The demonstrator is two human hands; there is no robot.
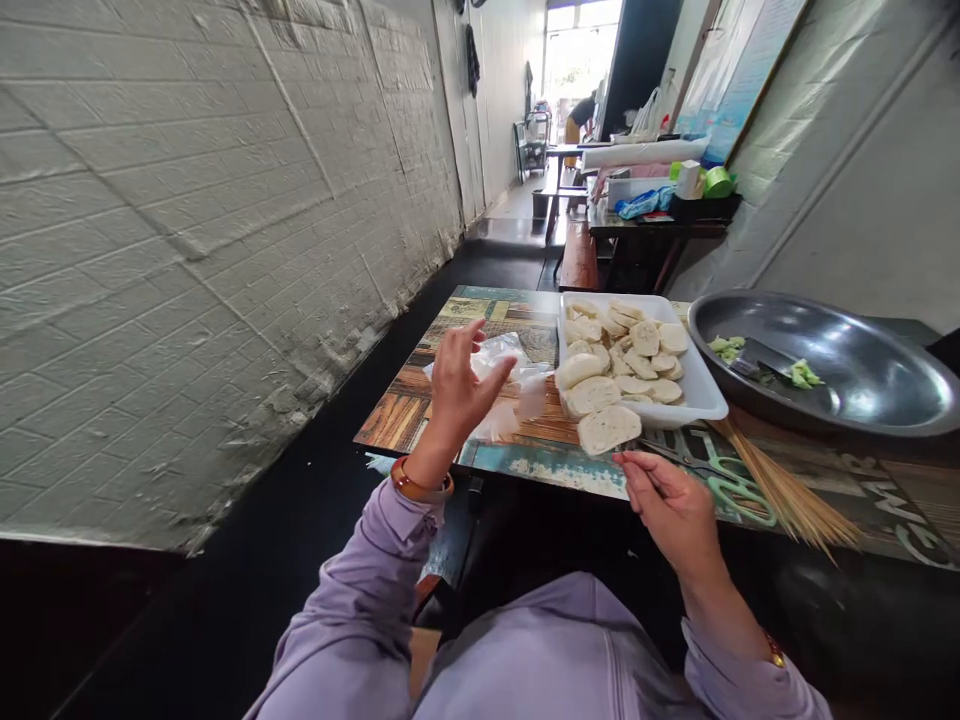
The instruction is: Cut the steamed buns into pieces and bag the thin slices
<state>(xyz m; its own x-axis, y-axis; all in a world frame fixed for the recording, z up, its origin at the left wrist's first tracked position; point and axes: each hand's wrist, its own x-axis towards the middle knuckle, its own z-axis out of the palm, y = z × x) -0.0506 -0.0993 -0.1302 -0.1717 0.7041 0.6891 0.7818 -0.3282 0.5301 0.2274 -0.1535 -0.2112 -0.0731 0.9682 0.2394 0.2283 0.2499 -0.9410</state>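
My left hand [466,385] is raised over the left part of the table, thumb and fingers apart, with nothing in it. Just beyond it lie thin clear plastic bags [517,375]. At the table's front edge, my right hand [671,500] is closed in a pinch on a thin skewer, mostly hidden by the fingers. Directly above those fingers, a pale oval slice [609,430] with flecks overhangs the front left corner of a white plastic tub [709,398]. More slices line up behind it, seemingly on the skewer. Many similar slices [645,338] fill the tub.
Right of the tub stands a wide steel bowl [885,350] holding chopped greens and a broad blade. Green-handled scissors [739,490] and a bundle of bamboo skewers [787,485] lie in front. Farther back are a bench [579,255], a loaded table and a bending person [581,115].
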